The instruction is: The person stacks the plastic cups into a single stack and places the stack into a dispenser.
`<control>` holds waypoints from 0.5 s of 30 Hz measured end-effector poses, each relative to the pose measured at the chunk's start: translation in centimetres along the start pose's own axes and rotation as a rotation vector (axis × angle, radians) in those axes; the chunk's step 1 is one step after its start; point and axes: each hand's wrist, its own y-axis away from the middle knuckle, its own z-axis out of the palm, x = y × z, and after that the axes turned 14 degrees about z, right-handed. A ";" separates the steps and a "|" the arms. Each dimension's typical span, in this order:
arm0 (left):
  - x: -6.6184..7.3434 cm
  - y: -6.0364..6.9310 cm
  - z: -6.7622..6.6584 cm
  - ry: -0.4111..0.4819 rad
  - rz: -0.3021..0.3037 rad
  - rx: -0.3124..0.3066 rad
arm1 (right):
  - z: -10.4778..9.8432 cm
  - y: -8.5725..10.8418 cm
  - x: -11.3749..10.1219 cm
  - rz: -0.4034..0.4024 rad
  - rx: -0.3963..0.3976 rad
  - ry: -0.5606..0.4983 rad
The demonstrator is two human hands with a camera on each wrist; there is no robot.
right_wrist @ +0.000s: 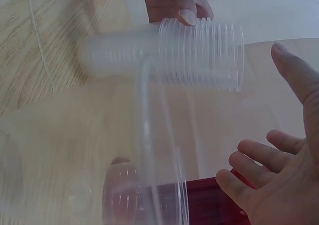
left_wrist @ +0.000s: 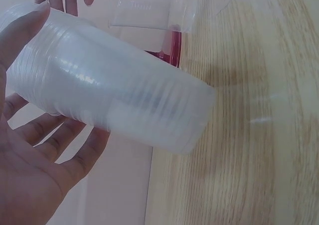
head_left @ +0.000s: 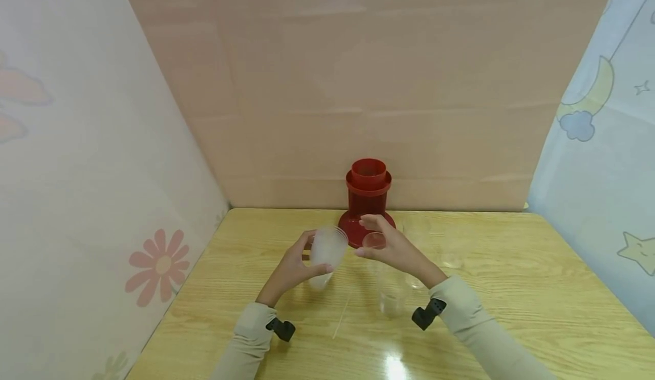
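Observation:
My left hand (head_left: 295,263) grips a stack of clear plastic cups (head_left: 327,252), thumb on one side and fingers on the other. In the left wrist view the nested cups (left_wrist: 124,80) lie tilted, their ribbed rims toward the hand. My right hand (head_left: 396,252) is held to the right of the stack, thumb and fingers spread apart with nothing between them. Another clear cup (head_left: 393,300) stands on the table below the right hand. Behind both hands is a red plastic stand (head_left: 367,201) with a round base and an open top.
More clear cups (head_left: 452,257), hard to make out, stand to the right, partly behind the right forearm. A thin pale strip (head_left: 341,317) lies on the wooden table (head_left: 204,312). Patterned panels border both sides, and a tan backdrop (head_left: 368,84) rises behind.

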 end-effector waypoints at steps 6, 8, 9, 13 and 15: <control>-0.1 0.1 0.1 -0.005 -0.003 -0.001 | -0.5 0.5 0.0 -0.023 0.025 0.038; -0.1 0.1 0.1 -0.003 -0.007 0.002 | -0.6 0.7 0.0 -0.032 0.034 0.056; -0.1 0.1 0.1 -0.001 -0.006 0.005 | -0.7 0.8 -0.1 -0.035 0.038 0.065; 0.0 0.1 0.1 0.014 0.000 0.014 | -1.1 1.1 -0.3 -0.043 0.056 0.106; 0.1 0.0 0.1 0.017 0.002 0.014 | -1.3 1.3 -0.4 -0.042 0.062 0.114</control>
